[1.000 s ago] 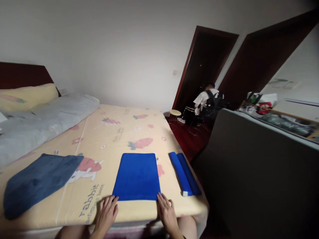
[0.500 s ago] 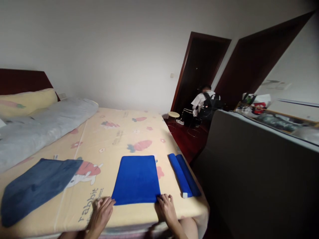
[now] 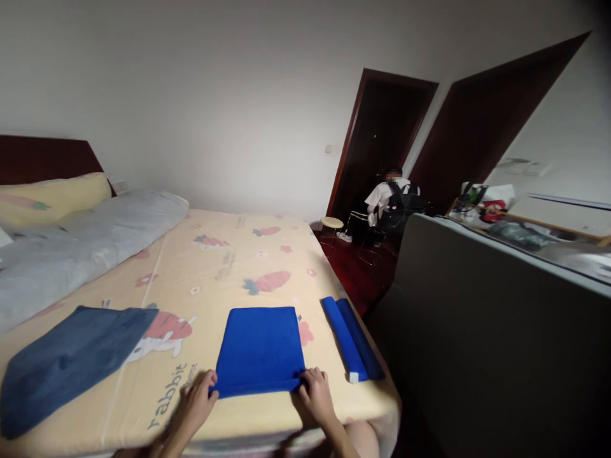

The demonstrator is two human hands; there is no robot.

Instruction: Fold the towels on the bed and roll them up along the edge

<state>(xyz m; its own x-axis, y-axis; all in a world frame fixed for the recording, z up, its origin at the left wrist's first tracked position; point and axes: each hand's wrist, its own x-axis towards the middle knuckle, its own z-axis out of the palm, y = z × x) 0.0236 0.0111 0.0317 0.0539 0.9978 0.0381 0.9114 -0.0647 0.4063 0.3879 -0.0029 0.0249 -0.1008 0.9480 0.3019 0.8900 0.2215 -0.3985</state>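
A bright blue towel (image 3: 260,346) lies flat on the bed, its near edge turned up in a narrow fold. My left hand (image 3: 203,394) pinches the near left corner between thumb and fingers. At the near right corner, my right hand (image 3: 316,389) has its fingers curled round the edge. To the right lie two rolled towels side by side, a bright blue roll (image 3: 342,337) with a white tag and a darker blue roll (image 3: 361,340). A grey-blue towel (image 3: 71,366) is spread out on the left.
The bed (image 3: 229,254) has a yellow sheet with carrot and rabbit prints. A grey quilt (image 3: 95,242) lies along its left side. A dark grey panel (image 3: 477,343) stands at the right, a cluttered surface behind it. A seated person (image 3: 392,200) is near a stool (image 3: 331,222).
The blue towel's near edge has been turned over into a narrow fold, and its far edge has come slightly nearer. Both hands have tightened on the corners.
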